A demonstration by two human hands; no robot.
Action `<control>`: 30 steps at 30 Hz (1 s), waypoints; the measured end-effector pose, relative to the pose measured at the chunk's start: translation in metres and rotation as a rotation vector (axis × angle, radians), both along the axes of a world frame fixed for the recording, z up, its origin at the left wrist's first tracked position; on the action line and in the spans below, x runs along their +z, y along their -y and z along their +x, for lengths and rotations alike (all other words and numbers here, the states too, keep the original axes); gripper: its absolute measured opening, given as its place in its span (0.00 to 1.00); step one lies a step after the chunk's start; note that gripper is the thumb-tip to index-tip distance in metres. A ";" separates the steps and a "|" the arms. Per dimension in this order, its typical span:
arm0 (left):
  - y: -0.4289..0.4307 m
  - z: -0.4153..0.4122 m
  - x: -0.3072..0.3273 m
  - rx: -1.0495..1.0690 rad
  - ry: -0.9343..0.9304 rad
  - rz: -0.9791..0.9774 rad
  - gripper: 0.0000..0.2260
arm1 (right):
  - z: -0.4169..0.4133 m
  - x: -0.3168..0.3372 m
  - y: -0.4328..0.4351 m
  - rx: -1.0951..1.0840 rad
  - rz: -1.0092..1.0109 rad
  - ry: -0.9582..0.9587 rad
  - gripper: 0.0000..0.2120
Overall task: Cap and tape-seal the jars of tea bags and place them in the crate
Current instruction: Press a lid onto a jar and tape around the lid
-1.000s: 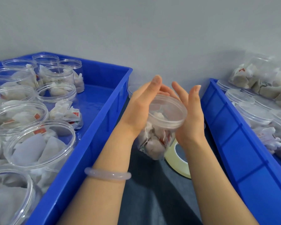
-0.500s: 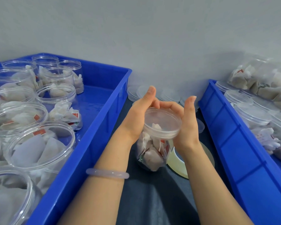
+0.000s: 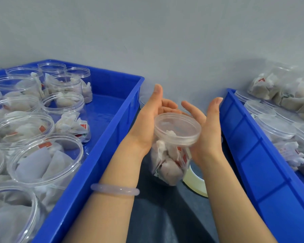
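Grey wall (image 3: pixel 165 41), dark cloth surface (image 3: pixel 165 216), a capped jar of tea bags (image 3: pixel 168 163) held between two palms.
The left hand (image 3: pixel 147 123) and right hand (image 3: pixel 209 134) press flat against opposite sides of the clear lid (image 3: pixel 177 128), fingers (image 3: pixel 191 109) straight and uncurled, reaching past the lid's far rim. The jar hangs tilted above the surface, just in front of a tape roll (image 3: pixel 195 181), between the left blue crate (image 3: pixel 95 155) of open jars (image 3: pixel 46 155) and the right blue crate (image 3: pixel 253 155) of capped jars (image 3: pixel 275 128).

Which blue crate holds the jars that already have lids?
The right crate; its jars are capped, while those in the left crate stand open.
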State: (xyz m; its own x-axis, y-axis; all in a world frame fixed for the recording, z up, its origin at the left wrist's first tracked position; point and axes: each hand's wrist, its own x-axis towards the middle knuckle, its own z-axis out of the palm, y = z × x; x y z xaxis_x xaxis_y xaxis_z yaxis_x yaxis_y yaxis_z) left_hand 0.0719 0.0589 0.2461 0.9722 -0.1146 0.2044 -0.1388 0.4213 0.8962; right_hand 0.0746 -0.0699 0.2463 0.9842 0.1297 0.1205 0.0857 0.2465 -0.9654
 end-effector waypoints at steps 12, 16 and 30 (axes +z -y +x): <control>0.003 -0.005 -0.009 -0.134 0.197 0.300 0.35 | 0.006 -0.010 0.022 0.291 -0.003 0.008 0.36; 0.009 -0.008 -0.010 -0.153 0.201 0.226 0.35 | -0.001 -0.010 0.021 0.315 -0.005 0.020 0.39; 0.019 -0.004 -0.007 -0.022 0.094 0.120 0.24 | -0.006 -0.009 0.018 0.207 0.020 0.025 0.43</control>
State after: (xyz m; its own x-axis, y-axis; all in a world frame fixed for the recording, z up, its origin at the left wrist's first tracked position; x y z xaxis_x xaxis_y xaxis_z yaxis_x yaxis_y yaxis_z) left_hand 0.0680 0.0394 0.2387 0.9464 -0.1649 0.2778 -0.2161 0.3161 0.9238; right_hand 0.0682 -0.0876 0.2374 0.9333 0.3267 0.1491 0.0550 0.2802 -0.9584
